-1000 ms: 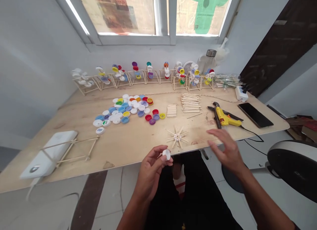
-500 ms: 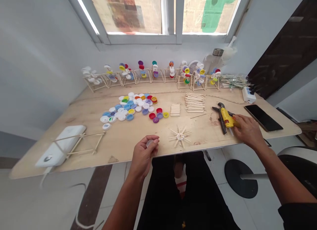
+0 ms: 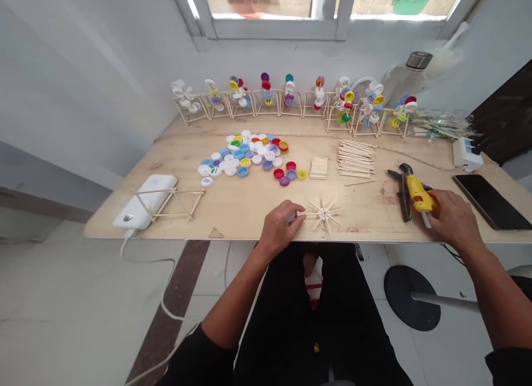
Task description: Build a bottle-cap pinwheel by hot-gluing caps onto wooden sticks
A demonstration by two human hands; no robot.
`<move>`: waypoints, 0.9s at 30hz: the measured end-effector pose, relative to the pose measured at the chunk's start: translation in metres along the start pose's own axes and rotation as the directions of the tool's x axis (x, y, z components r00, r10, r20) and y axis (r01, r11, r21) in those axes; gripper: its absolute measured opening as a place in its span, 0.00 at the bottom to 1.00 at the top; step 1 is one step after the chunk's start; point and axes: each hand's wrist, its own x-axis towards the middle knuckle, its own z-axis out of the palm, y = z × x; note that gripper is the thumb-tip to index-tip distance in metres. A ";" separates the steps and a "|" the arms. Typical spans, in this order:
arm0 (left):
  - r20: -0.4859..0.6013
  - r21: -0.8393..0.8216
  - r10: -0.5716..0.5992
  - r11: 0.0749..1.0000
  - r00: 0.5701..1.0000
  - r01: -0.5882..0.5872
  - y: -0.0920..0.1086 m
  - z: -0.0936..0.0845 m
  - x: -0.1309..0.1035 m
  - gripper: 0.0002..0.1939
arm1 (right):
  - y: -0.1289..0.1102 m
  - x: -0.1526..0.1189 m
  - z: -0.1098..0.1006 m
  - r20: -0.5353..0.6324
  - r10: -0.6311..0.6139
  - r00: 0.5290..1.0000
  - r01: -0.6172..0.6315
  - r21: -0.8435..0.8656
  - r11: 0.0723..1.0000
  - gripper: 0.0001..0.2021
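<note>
My left hand (image 3: 282, 225) is closed around a whitish bottle cap (image 3: 291, 216), mostly covered by the fingers. Its thumb and forefinger are at the tip of one stick of a star-shaped wheel of sticks (image 3: 326, 214), which lies flat near the table's front edge; whether the cap touches that stick I cannot tell. At the right, my right hand (image 3: 453, 219) is wrapped round the handle of a yellow glue gun (image 3: 419, 194), which rests on a black stand (image 3: 404, 197).
Many coloured bottle caps (image 3: 243, 171) lie left of centre. Short sticks (image 3: 318, 168) and longer sticks (image 3: 356, 158) are stacked behind the star. Finished cap wheels (image 3: 266, 89) on stick frames line the wall. A phone (image 3: 492, 200), power bank (image 3: 145, 200) and stick frame (image 3: 177, 215) flank the hands.
My left hand has moved right with the cap, up to the star's left stick tip. The right hand stays on the glue gun. The head view has shifted left and tilted down.
</note>
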 end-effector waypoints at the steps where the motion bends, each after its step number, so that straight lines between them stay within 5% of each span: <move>1: 0.019 0.022 0.017 1.000 1.000 -0.017 -0.001 0.001 0.001 0.04 | -0.005 -0.002 -0.004 -0.001 0.036 0.999 -0.036 0.021 0.999 0.13; 5: 0.062 0.107 0.066 0.992 0.996 -0.072 -0.005 0.003 0.006 0.05 | -0.044 -0.012 -0.027 0.055 0.259 0.964 -0.262 0.341 0.903 0.11; 8: 0.086 0.146 0.103 0.983 0.991 -0.114 -0.006 0.005 0.009 0.06 | -0.082 -0.018 -0.046 0.131 0.300 0.945 -0.310 0.654 0.690 0.13; 10: 0.098 0.155 0.123 0.978 0.988 -0.137 -0.006 0.005 0.011 0.06 | -0.103 -0.019 -0.056 0.198 0.248 0.948 -0.312 0.719 0.620 0.15; 17: 0.114 0.172 0.148 0.971 0.982 -0.166 -0.008 0.006 0.011 0.06 | -0.139 -0.015 -0.064 0.300 -0.096 0.949 -0.115 0.615 0.780 0.13; 27: 0.107 0.164 0.148 0.973 0.983 -0.164 -0.010 0.005 0.010 0.08 | -0.158 0.000 -0.067 0.326 -0.276 0.904 0.039 0.581 0.813 0.13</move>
